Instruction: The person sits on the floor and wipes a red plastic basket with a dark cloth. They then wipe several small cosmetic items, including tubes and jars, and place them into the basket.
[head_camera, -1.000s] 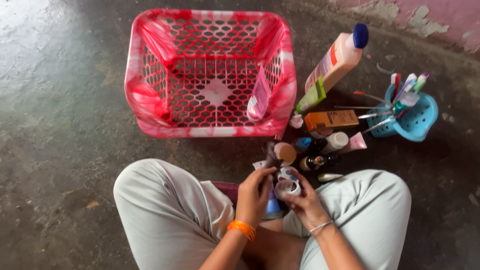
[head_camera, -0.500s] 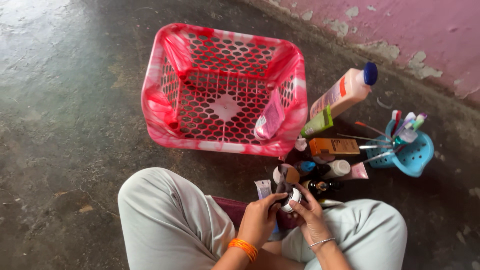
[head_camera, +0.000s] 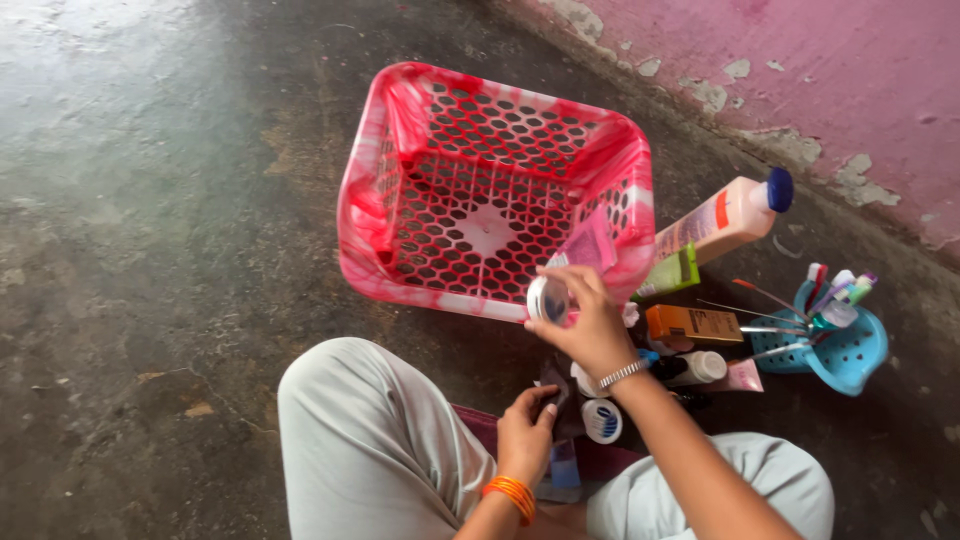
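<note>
Centrally, the right hand (head_camera: 590, 325) is extended forward, its fingers closed around a small round white jar (head_camera: 549, 299), held at the near rim of the red-and-white lattice basket (head_camera: 400, 200). At 6 o'clock from it, the left hand (head_camera: 528, 432), with an orange bangle (head_camera: 511, 494) at the wrist, pinches a small dark object (head_camera: 550, 392) between its fingertips; what that object is cannot be told. Just at 3 o'clock of the left hand lies a round blue-and-white tin (head_camera: 602, 421) on the floor (head_camera: 150, 250).

Inside the basket, a pink sachet (head_camera: 590, 245) leans against the wall nearest the jar. At 2 o'clock from the right hand stands a tilted peach lotion bottle (head_camera: 722, 218) with a blue cap, a green tube (head_camera: 672, 274) lying against its base. At 3 o'clock lie an orange carton (head_camera: 694, 324), a white bottle (head_camera: 695, 368) and a pink tube (head_camera: 741, 376). Farther out at 3 o'clock, a blue perforated holder (head_camera: 850, 355) carries toothbrushes (head_camera: 835, 295). A pink wall (head_camera: 800, 70) with flaking paint runs across at 1 o'clock.
</note>
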